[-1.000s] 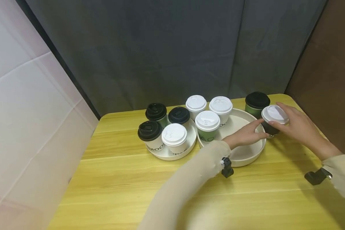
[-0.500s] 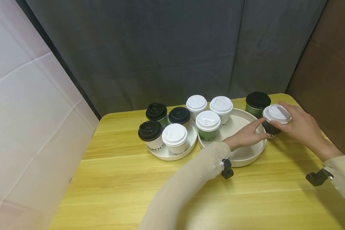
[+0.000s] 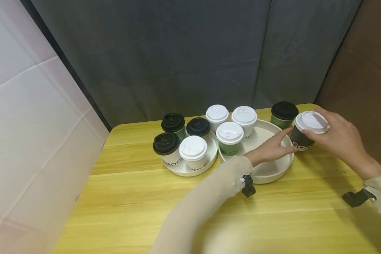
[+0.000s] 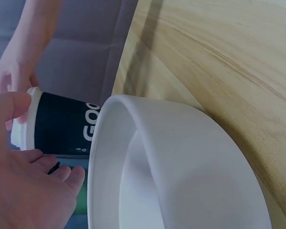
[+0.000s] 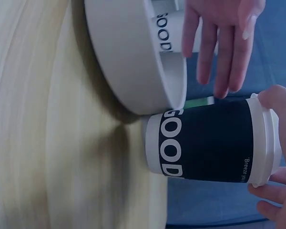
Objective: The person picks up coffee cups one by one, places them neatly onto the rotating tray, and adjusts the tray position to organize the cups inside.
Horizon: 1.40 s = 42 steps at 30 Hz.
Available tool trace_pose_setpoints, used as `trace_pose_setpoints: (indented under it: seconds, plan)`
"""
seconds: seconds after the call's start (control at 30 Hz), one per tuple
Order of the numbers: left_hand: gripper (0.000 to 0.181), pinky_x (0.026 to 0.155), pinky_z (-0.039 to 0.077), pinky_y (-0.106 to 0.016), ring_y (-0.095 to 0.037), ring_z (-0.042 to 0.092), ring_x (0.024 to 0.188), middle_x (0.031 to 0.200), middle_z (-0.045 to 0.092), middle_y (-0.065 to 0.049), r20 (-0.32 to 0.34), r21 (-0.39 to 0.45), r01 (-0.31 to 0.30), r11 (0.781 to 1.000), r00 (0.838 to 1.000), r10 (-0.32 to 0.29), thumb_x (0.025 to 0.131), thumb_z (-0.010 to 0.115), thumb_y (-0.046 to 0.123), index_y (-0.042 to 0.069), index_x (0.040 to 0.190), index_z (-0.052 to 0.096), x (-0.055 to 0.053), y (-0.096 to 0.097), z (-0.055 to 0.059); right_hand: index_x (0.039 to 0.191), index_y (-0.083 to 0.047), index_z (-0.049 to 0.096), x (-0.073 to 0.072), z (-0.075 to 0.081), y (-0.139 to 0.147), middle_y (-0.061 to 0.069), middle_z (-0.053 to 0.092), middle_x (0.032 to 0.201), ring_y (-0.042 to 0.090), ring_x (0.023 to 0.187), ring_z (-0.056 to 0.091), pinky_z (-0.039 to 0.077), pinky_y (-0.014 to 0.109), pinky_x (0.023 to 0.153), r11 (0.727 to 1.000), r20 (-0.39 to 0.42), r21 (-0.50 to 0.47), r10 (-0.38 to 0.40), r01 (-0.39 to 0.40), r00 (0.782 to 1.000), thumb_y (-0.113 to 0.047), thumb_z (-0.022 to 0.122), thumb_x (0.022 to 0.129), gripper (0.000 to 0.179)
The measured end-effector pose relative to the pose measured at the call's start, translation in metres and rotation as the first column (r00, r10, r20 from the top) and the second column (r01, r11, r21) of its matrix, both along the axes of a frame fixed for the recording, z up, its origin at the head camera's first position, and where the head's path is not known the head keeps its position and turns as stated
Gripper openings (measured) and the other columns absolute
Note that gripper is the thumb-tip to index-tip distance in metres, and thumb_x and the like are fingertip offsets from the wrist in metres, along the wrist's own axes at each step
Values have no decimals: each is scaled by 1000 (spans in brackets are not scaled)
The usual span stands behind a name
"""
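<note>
Right hand gripping black cup by white lid, thumb and fingers around it; cup just right of large tray. Left hand wide, thumb apart from fingers, above large tray, near black cup. Black-lidded green cup behind black cup. White-lidded green cup inside large tray. Farther left on bench, small tray bearing black-lidded and white-lidded cups.

Long beige sleeves were worn, plain and softly creased, small angular black devices were fixed beside the cuffs
</note>
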<state>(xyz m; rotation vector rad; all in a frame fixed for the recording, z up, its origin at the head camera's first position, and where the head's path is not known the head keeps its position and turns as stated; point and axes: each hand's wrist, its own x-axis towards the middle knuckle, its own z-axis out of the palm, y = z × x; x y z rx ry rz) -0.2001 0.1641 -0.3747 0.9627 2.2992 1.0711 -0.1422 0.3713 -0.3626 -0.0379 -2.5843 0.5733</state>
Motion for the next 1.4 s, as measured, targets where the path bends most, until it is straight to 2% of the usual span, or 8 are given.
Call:
trace_pose_setpoints:
  seconds: [0.33,0.43,0.6,0.73,0.9,1.1,1.23,1.4]
  plan:
    - [78,122,21,-20,-5,22,151,166,22,7,-32,91,56,994,998,-54,95,60,31,25,160,16,0,-1,3,140,-17,55,8,17,-13,27,63,122,46,101,59,38,59,75,1000,-103,23,-3,5,995,-35,80,76,71]
    - [81,121,27,-24,-6,22,151,166,21,5,-30,143,76,987,997,-73,94,61,26,24,160,14,2,-3,5,139,-16,56,10,20,-17,27,63,123,45,102,58,38,59,75,1000,-112,18,-6,8,994,-34,81,76,71]
    - [84,114,39,-27,-11,29,150,166,19,2,29,232,90,969,995,-99,94,61,21,26,160,10,8,-11,10,140,-17,55,14,26,-25,27,62,124,45,103,58,37,57,72,1000,-99,0,-11,12,995,-37,80,77,71]
    - [84,113,40,-25,-14,32,149,165,19,0,73,264,72,962,993,-94,94,62,20,29,160,10,13,-19,14,140,-19,56,16,30,-33,26,63,125,45,102,59,37,56,70,1000,-105,-7,3,-4,994,-37,80,77,70]
    - [85,111,40,-21,-14,32,149,164,18,-2,64,266,81,961,993,-101,94,63,22,30,160,8,17,-31,18,139,-19,58,18,33,-43,24,64,125,45,103,61,38,54,69,999,-159,-7,30,-32,987,-33,82,75,70]
    - [89,109,41,-17,-13,29,150,165,16,-3,30,250,99,963,993,-110,94,62,24,34,160,3,25,-48,23,135,-23,61,22,36,-54,19,67,124,40,100,63,37,43,66,997,-201,-23,65,-71,977,-29,85,72,68]
    - [90,107,43,-18,-13,29,149,166,14,-3,9,227,112,968,993,-117,94,63,24,30,160,2,29,-60,29,134,-25,62,24,37,-63,16,67,123,36,96,62,35,38,64,996,-221,-23,83,-91,972,-28,85,71,67]
    - [94,106,44,-17,-15,30,148,166,13,-6,-6,200,120,972,993,-121,94,65,24,28,160,-1,34,-74,33,135,-21,61,28,37,-73,16,67,124,37,98,62,36,41,66,994,-231,-30,98,-107,968,-26,86,70,69]
